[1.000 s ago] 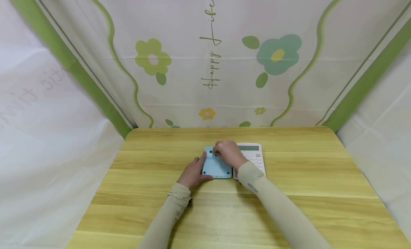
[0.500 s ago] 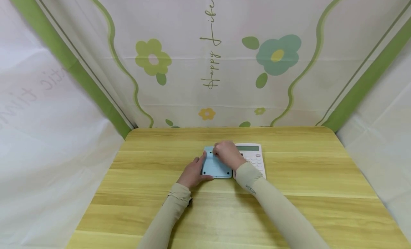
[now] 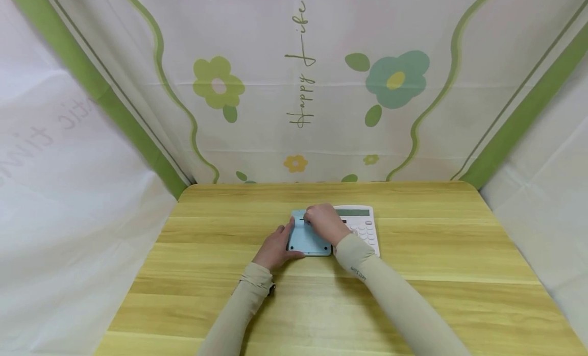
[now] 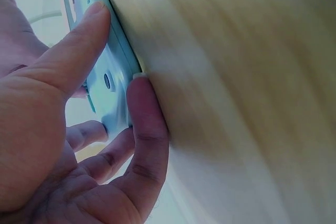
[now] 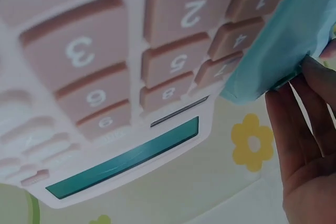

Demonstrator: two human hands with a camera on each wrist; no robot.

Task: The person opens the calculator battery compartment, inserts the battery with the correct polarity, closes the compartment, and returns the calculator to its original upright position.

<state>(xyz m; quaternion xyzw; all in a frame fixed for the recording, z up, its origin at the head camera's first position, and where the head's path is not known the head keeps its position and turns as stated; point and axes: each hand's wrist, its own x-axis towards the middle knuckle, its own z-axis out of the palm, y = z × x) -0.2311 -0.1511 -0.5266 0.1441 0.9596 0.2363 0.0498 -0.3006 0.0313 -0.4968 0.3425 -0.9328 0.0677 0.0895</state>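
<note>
A light blue calculator (image 3: 310,239) lies face down on the table, its back with small dark feet facing up. My left hand (image 3: 274,247) grips its left side; the thumb (image 4: 79,48) lies along the near edge and the fingers reach round the side. Over the far end of the back my right hand (image 3: 327,223) is bent down, with thumb and fingertips pinching at the battery cover (image 5: 287,81). A narrow dark slot shows beside those fingertips in the head view; most of the cover is hidden by the hand.
A white-and-pink calculator (image 3: 364,232) lies face up against the blue one's right side, partly under the right forearm. The wooden table (image 3: 427,238) ends at a flowered curtain (image 3: 257,136) at the back, with white cloth at both sides.
The opening beside my right fingertips has narrowed from a slot with something greenish in it to a thin dark line. My right hand has shifted slightly left; the left hand keeps its grip.
</note>
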